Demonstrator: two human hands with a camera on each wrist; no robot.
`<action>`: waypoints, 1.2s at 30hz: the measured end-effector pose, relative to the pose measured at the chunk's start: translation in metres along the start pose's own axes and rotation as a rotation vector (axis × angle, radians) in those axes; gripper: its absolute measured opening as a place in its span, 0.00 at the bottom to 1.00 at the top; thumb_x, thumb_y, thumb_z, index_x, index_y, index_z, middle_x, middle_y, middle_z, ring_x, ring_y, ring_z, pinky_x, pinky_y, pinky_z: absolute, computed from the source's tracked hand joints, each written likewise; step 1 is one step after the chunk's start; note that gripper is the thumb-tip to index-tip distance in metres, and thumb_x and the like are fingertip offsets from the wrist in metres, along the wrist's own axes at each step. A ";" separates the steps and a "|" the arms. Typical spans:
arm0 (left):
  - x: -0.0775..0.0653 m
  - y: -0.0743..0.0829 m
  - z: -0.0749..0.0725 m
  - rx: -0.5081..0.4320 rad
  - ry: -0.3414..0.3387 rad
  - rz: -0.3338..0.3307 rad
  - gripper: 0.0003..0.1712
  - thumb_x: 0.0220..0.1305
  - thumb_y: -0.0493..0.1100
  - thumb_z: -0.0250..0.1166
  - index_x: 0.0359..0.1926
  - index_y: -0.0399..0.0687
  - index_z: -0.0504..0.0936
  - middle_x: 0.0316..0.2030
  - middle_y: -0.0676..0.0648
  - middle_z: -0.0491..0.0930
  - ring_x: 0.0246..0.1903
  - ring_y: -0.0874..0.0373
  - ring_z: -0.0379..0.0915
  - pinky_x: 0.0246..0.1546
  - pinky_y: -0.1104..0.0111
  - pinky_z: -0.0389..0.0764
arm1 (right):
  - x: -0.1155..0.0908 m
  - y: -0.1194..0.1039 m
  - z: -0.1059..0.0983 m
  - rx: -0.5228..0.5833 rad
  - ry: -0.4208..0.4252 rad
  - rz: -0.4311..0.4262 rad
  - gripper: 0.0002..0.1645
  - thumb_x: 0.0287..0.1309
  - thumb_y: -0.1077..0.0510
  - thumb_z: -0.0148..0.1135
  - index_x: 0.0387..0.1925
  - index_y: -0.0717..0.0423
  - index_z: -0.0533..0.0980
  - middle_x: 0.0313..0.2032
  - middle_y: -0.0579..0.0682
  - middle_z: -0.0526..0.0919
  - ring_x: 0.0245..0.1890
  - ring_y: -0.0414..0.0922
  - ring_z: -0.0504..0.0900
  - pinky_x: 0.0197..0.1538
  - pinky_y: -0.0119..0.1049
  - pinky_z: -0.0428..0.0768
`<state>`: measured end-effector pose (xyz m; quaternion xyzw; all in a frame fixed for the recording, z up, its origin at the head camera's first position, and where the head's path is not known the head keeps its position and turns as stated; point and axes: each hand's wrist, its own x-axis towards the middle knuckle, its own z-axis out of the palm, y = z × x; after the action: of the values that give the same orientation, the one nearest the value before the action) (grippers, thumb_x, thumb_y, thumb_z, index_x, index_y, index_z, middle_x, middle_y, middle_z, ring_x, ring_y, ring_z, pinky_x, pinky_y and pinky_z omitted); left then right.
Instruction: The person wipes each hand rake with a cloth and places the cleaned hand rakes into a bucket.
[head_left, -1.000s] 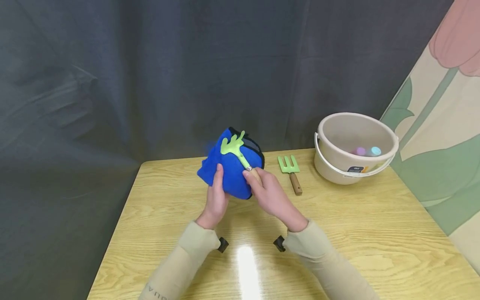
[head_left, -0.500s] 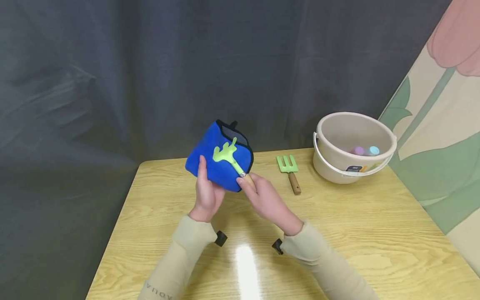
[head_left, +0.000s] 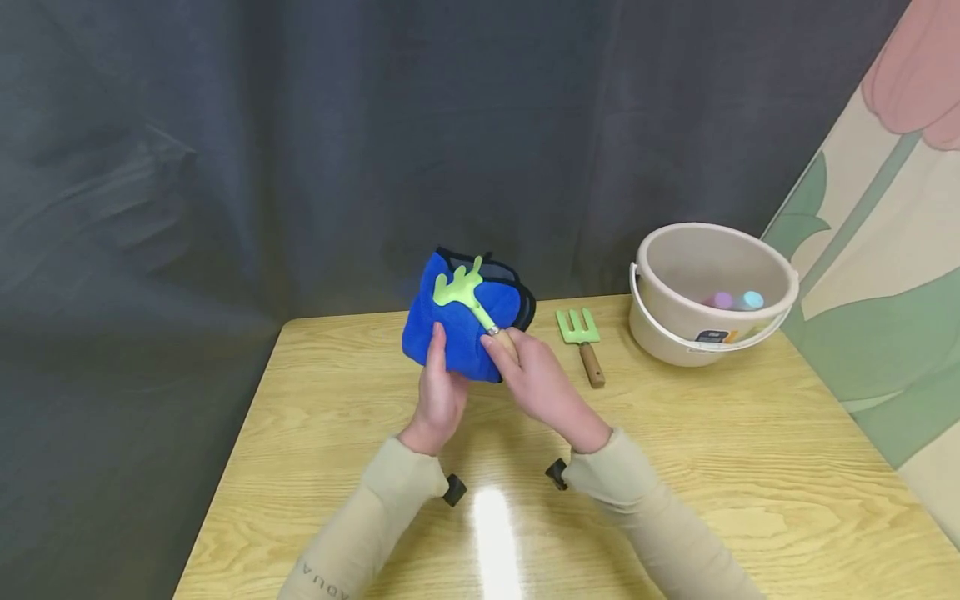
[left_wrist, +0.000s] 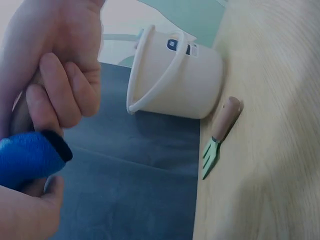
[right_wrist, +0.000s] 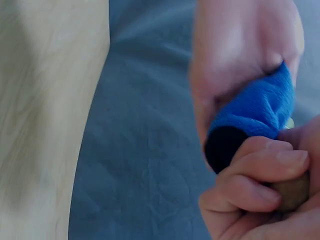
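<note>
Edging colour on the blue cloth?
Black edging on the blue cloth, clearest in the head view.

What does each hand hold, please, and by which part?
The right hand grips the green rake by its wooden handle. The left hand holds the blue cloth by its lower side in the head view.

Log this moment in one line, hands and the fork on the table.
left hand: holds blue cloth; right hand: grips green rake; green fork: on table, near bucket

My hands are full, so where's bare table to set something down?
Bare tabletop lies left of the left hand, and in front of the bucket, right of the right sleeve. Back right is crowded: the fork lies beside the bucket.
</note>
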<state>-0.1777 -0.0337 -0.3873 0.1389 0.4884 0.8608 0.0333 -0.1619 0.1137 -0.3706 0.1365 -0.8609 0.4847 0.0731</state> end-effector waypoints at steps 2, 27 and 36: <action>-0.002 -0.002 -0.001 0.038 -0.008 -0.021 0.35 0.81 0.61 0.33 0.76 0.44 0.53 0.68 0.44 0.65 0.64 0.53 0.66 0.66 0.60 0.66 | 0.002 0.001 -0.002 -0.003 -0.006 0.005 0.24 0.79 0.46 0.50 0.26 0.55 0.66 0.20 0.46 0.62 0.19 0.44 0.65 0.28 0.39 0.69; 0.013 0.023 -0.027 0.146 0.021 0.096 0.26 0.79 0.59 0.45 0.64 0.47 0.66 0.55 0.51 0.73 0.56 0.55 0.69 0.62 0.62 0.69 | -0.015 0.006 -0.011 0.011 -0.221 0.093 0.28 0.78 0.41 0.47 0.24 0.53 0.66 0.16 0.43 0.62 0.14 0.41 0.59 0.19 0.35 0.61; 0.009 0.016 -0.020 0.032 0.031 0.051 0.33 0.80 0.62 0.38 0.75 0.51 0.53 0.67 0.45 0.65 0.64 0.50 0.65 0.65 0.57 0.69 | -0.015 0.009 -0.008 0.014 -0.101 0.075 0.29 0.78 0.39 0.48 0.26 0.56 0.69 0.18 0.45 0.63 0.16 0.41 0.60 0.22 0.35 0.62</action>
<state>-0.1904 -0.0563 -0.3817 0.1385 0.4991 0.8554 0.0014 -0.1501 0.1275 -0.3780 0.1288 -0.8646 0.4855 0.0103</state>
